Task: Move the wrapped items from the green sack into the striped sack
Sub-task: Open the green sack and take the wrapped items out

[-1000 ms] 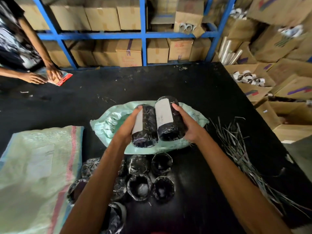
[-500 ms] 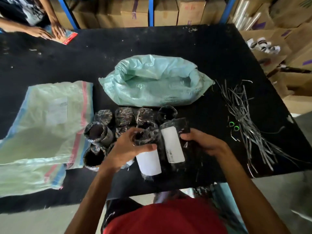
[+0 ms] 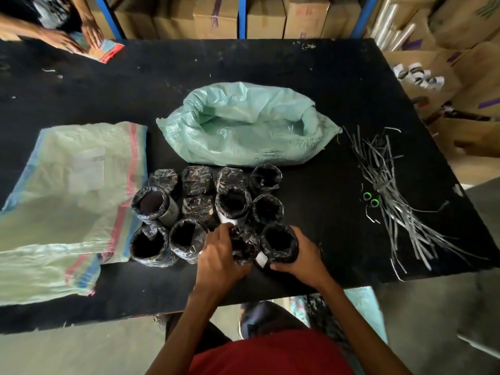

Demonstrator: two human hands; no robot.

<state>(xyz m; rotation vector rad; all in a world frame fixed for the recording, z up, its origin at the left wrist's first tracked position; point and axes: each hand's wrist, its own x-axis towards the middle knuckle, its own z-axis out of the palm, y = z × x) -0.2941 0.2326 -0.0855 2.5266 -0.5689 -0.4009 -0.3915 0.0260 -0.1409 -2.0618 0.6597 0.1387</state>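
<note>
Since a sec ago, the two wrapped rolls lifted over the green sack (image 3: pixel 243 125) now stand upright in the front row of the cluster w/ the rest; left hand (image 3: pixel 219 259) wraps one (image 3: pixel 244 246), right hand (image 3: pixel 303 259) wraps the other (image 3: pixel 278 243). So unloading is underway; striped sack (image 3: pixel 67 201) lies flat to the left, apparently unfilled. Count approx 12 rolls on the table (image 3: pixel 311 77), 2 sacks, 2 green-ringed bits by the strips.

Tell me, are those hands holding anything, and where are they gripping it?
Yes. Each hand grips one black wrapped roll by its side, standing on the table: the left hand on one roll, the right hand on its neighbour.
</note>
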